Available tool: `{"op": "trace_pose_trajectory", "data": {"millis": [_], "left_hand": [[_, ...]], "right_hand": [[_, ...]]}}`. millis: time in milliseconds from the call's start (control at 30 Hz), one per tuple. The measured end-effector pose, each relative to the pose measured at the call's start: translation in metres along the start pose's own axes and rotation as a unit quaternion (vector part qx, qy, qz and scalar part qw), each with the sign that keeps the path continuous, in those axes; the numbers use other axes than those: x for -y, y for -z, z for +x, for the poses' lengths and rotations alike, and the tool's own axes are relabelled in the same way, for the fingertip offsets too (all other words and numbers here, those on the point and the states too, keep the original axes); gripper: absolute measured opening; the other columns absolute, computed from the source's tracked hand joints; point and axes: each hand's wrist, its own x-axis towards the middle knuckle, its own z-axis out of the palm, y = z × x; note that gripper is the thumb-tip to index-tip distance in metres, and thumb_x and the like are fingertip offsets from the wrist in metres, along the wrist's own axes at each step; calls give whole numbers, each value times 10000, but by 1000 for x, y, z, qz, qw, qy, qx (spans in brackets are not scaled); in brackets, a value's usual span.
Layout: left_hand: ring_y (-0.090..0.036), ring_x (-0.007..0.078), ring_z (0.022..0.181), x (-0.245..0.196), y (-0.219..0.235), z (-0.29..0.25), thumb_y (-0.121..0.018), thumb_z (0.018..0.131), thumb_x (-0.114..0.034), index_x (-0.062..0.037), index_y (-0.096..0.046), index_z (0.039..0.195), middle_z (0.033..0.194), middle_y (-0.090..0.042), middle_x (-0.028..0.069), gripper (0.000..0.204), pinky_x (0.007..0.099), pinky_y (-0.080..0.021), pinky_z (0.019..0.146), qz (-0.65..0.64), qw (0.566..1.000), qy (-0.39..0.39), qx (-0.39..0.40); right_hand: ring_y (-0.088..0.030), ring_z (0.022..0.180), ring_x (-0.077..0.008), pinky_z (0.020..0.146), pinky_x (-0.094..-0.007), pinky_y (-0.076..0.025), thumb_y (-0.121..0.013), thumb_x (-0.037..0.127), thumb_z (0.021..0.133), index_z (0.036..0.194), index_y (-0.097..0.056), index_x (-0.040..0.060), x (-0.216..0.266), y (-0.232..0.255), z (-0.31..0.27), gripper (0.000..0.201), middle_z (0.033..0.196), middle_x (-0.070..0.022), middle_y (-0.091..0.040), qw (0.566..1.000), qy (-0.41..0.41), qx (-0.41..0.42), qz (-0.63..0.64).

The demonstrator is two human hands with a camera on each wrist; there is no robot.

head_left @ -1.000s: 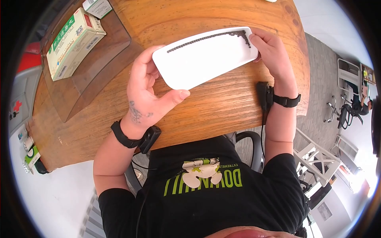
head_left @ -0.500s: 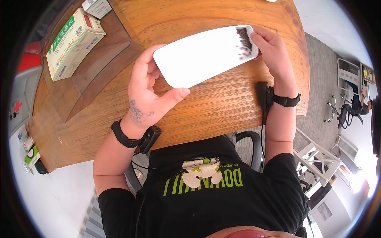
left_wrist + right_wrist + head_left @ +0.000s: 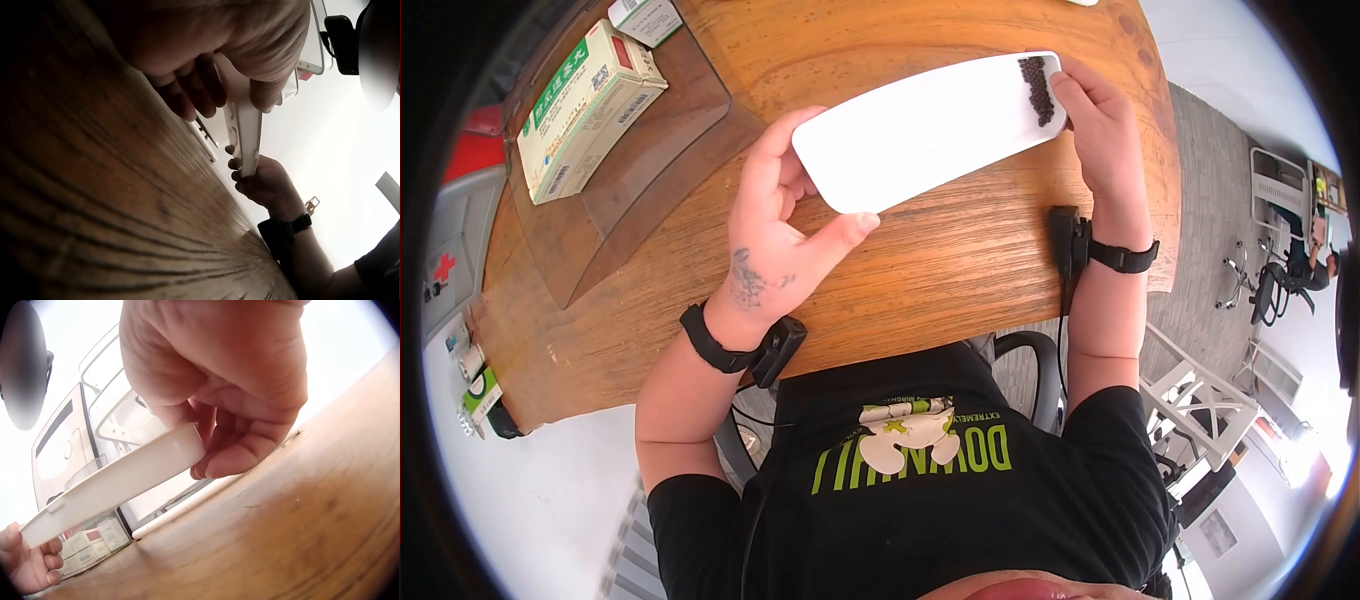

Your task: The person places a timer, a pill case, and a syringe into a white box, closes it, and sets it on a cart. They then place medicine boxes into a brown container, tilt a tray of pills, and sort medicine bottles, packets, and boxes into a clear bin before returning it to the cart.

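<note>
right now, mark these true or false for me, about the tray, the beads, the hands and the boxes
1. The left hand and the right hand both hold the white tray. True.
2. The dark beads are gathered at the left hand's end of the white tray. False: they are bunched at the right hand's end.
3. The white tray rests flat on the table. False: it is held up above the table.
4. The green and white box lies on the see-through sheet. True.
</note>
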Motion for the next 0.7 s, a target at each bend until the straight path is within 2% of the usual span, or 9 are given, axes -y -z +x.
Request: {"op": "trace_pose_trajectory", "data": {"millis": [367, 567, 700], "left_hand": [[-629, 175, 1125, -2, -3, 3, -688, 866, 104, -39, -311, 1515, 1263, -620, 120, 764, 324, -530, 941, 11, 998, 60, -8], [-624, 169, 1125, -4, -4, 5, -678, 876, 103, -25, -300, 1517, 1264, -618, 119, 755, 319, -537, 932, 0, 997, 75, -8], [-619, 171, 1134, -4, -3, 5, -675, 886, 92, -12, -284, 1529, 1282, -611, 124, 760, 314, -531, 933, -1, 997, 81, -3]], "right_hand": [[-635, 915, -73, 805, -245, -509, -543, 127, 1041, 1297, -681, 10, 4, 0, -2, 313, 1049, -9, -707, 998, 53, -20, 28], [-655, 959, -95, 818, -246, -518, -540, 105, 1037, 1289, -668, -29, 0, 9, -2, 313, 1114, -52, -721, 994, 56, -41, 85], [-672, 1020, -139, 865, -264, -532, -538, 93, 1037, 1287, -648, -67, -4, 11, -2, 317, 1160, -98, -715, 987, 73, -47, 133]]}}
